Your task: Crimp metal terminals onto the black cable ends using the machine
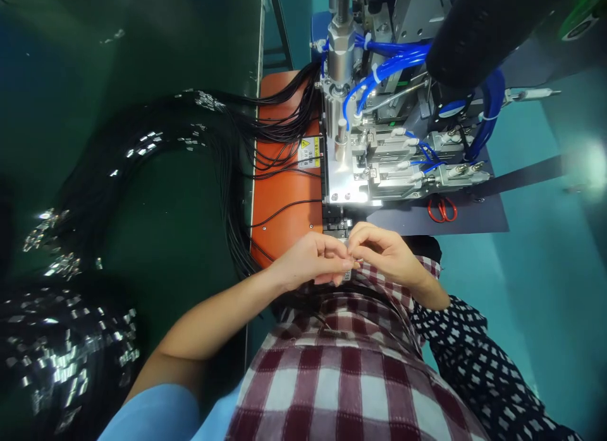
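My left hand [322, 258] and my right hand [382, 248] meet fingertip to fingertip at the near end of the machine [344, 160]. Both are closed in a pinch. Whatever lies between the fingertips is too small and too covered to make out. Just beyond my fingers is a small dark metal fixture [336, 223] at the machine's edge. To the left, the orange plate [284, 201] carries several black cables [296, 205] that run into the machine's side.
A thick bundle of black cables [227, 175] with shiny metal ends curves over the dark green table [161, 239]. A larger heap of cables [66, 359] lies at lower left. Blue air tubes [398, 65] loop over the machine. Red-handled scissors [442, 210] rest on the right.
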The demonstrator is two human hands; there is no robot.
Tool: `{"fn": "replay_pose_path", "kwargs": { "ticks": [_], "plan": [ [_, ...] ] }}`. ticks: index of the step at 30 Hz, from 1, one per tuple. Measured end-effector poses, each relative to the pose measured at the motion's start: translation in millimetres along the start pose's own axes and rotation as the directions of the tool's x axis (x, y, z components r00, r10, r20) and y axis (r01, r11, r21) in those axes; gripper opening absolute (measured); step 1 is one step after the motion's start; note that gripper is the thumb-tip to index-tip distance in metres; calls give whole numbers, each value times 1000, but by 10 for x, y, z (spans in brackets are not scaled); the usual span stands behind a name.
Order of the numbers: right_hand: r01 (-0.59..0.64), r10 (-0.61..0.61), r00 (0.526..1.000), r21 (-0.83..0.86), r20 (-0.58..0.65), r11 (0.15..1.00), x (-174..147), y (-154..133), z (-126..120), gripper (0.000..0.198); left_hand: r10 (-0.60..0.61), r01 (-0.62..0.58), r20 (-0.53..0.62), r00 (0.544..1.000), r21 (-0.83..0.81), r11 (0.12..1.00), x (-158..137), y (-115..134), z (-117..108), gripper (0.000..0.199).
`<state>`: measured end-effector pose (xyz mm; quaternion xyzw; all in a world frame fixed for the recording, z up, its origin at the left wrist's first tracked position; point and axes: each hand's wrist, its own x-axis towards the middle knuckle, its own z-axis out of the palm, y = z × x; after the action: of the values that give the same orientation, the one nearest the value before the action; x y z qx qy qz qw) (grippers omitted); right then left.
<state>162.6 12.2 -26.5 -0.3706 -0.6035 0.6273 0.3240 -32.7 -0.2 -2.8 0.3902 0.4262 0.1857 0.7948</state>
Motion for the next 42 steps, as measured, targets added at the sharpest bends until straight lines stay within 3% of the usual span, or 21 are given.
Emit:
{"fn": "replay_pose_path", "kwargs": {
  "ticks": [6,14,24,30,38,42],
  "plan": [
    [-166,198,940,137,-278,977,-123,-19,104,21,130,-143,-219,967,-47,989,-3,-24,88,27],
    [-187,278,934,356,-225,916,-171,86,257,22,176,-195,-257,950,-53,979,13,-34,74,25],
    [-52,160,917,287,-366,957,-167,107,439,15,239,-277,-283,929,-101,956,16,-117,85,23],
    [4,63,942,198,-330,980,-217,196,453,14,191,-246,-309,932,-150,958,0,-109,125,18],
    [103,-104,884,-27,-455,994,-248,252,571,12,129,-242,-347,929,-306,921,-1,-116,173,20],
    [71,-107,915,-106,-390,992,-244,190,431,7,96,-208,-351,932,-298,932,4,-102,156,21]
  ]
}}
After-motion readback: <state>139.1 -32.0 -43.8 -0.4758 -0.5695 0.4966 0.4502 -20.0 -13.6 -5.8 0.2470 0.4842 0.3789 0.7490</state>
